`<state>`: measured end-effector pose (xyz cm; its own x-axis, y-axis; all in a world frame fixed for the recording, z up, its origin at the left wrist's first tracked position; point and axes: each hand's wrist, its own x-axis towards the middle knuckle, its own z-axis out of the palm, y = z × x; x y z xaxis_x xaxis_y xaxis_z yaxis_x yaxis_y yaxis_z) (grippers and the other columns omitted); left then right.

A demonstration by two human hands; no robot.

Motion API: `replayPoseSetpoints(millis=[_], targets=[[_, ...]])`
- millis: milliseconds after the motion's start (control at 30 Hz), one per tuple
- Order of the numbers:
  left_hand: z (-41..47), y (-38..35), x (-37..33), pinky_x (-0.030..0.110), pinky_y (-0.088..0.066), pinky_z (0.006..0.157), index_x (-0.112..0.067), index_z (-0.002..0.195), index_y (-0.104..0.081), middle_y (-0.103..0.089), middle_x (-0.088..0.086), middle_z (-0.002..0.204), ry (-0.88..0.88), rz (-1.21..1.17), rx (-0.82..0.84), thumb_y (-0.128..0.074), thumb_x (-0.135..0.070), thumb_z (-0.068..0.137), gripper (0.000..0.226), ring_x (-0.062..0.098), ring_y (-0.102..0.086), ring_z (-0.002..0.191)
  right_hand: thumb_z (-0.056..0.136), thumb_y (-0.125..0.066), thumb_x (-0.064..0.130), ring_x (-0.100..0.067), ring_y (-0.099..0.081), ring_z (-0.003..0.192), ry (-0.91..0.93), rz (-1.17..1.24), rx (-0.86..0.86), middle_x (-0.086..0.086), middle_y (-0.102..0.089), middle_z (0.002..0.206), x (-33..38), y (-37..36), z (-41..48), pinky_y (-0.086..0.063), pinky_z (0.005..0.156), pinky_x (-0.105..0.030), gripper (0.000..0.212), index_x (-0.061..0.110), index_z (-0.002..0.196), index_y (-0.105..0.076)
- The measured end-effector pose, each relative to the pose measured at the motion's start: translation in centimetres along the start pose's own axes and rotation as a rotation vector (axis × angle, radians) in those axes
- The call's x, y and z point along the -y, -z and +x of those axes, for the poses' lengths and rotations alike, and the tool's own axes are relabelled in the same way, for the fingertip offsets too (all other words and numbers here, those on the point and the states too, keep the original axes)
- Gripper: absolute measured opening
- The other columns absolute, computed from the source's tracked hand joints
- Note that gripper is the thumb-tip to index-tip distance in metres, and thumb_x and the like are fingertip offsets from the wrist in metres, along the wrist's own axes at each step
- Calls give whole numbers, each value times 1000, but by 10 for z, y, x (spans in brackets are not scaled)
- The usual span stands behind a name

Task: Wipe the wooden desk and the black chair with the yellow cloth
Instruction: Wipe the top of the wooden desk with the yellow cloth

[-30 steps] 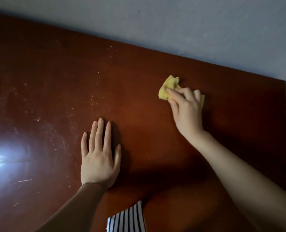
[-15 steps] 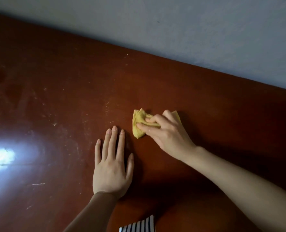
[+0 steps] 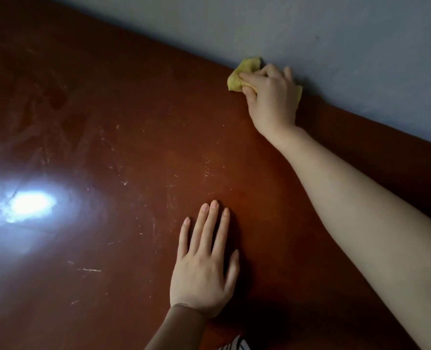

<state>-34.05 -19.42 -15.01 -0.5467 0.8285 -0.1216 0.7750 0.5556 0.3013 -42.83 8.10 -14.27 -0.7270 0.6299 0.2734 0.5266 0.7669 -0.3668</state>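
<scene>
Grey wall (image 3: 335, 34) fills the far right of your view, and the desk (image 3: 108, 122) spreads below it, a dark reddish wooden top with a bright glare (image 3: 30, 203) of reflected light on its left side. Your right arm (image 3: 360, 210) reaches across the top to the far edge, where your right hand (image 3: 272, 97) sits right by the wall. Its fingers are curled round the cloth (image 3: 242, 74), gripping it bunched and pressing it onto the desk at the seam with the wall, with yellow folds sticking out left of the knuckles and a sliver showing on the right. Your left hand (image 3: 204, 269) lies flat on the near middle of the top, palm down, fingers straight and close together, holding nothing, well apart from the cloth; I judge it braces you as you lean. By my reading you are midway through the desk part of the job, working the back edge. How much of the top has been covered I cannot tell: pale scratches (image 3: 123, 183) and specks show across the middle and left, and dull smears (image 3: 55, 97) on the far left. Whether those are dirt or wear is unclear, so that side likely wants a pass. The chair is not in view, and nothing shows it wiped, so treat it as left to do. A scrap of striped fabric (image 3: 237, 346) peeks in at the near edge.
</scene>
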Motion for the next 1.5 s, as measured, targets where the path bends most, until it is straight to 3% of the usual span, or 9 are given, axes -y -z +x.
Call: replayPoseSetpoints(millis=[100,300,533,800,1033,1333,1500], targets=[[0,0,1,43,-9,117,-14,151,-24,-19,6,158,6,-3,3,-35,-41,94,64,20,-10,147,91,-59,20,-33,-48,101,12,37,-5,-4,-63,108,10,-6,-4,-33,77,-34,30,26,119,-66],[0,1,2,43,-8,117,-13,150,-26,-19,7,158,13,-1,-6,-36,-41,93,64,19,-9,147,80,-69,10,-33,-51,81,287,144,44,-6,-65,93,24,0,-61,-42,67,-36,31,20,109,-72],[-2,-1,3,43,-7,118,-13,151,-25,-20,7,157,15,7,-14,-35,-41,94,63,19,-8,147,86,-60,20,-27,-52,80,446,161,156,-2,-65,95,21,26,-134,-42,72,-40,28,23,111,-72],[-2,0,2,41,-4,118,-15,151,-25,-18,5,158,16,-13,-33,-33,-42,95,63,17,-6,147,87,-52,28,-21,-48,82,367,105,173,3,-65,102,-30,61,-165,-43,73,-36,35,24,118,-68],[-1,-1,1,42,-5,118,-14,150,-26,-19,6,158,13,-33,-48,-33,-41,95,63,18,-8,147,86,-66,15,-34,-49,82,143,72,85,-7,-62,101,-61,53,-104,-46,71,-45,33,23,118,-67],[-2,-2,0,42,-7,117,-14,150,-27,-20,6,158,8,-39,-44,-36,-41,93,64,18,-9,147,93,-54,24,-35,-45,106,14,-44,108,-4,-59,116,-5,12,-20,-38,87,-41,34,29,126,-61],[-1,0,1,42,-7,117,-13,149,-29,-22,7,157,9,-40,-38,-38,-41,92,64,19,-9,147,94,-52,25,-32,-42,109,179,20,254,-1,-55,122,49,-6,-20,-36,89,-39,35,33,127,-59]])
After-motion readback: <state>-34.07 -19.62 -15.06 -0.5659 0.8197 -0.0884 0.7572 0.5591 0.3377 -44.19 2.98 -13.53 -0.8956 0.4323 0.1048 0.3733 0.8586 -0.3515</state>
